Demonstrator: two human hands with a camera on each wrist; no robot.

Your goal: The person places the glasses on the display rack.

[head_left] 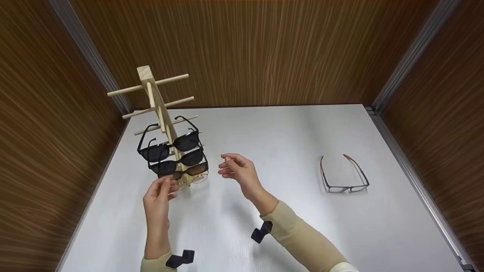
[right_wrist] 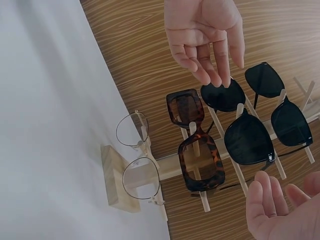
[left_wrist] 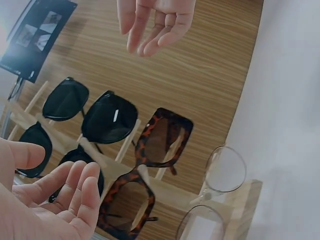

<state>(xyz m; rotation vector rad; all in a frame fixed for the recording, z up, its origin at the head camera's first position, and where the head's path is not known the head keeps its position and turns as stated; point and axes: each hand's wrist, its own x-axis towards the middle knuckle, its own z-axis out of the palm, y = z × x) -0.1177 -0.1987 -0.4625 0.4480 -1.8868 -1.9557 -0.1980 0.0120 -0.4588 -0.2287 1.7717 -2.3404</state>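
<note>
A wooden display rack at the left carries several pairs of glasses. Two black sunglasses hang one above the other. Below them are tortoiseshell sunglasses, and lowest are thin-rimmed eyeglasses. My left hand is raised at the rack's left side, its loosely bent fingers overlapping the tortoiseshell pair in the head view. On the other side of the rack, my right hand hovers over the table with relaxed fingers. Nothing is held in either hand.
Dark-framed eyeglasses with reddish-brown temples lie unfolded on the white table at the right. Wooden pegs stick out from the rack's upper part. Wood-grain walls enclose the table at the back and sides.
</note>
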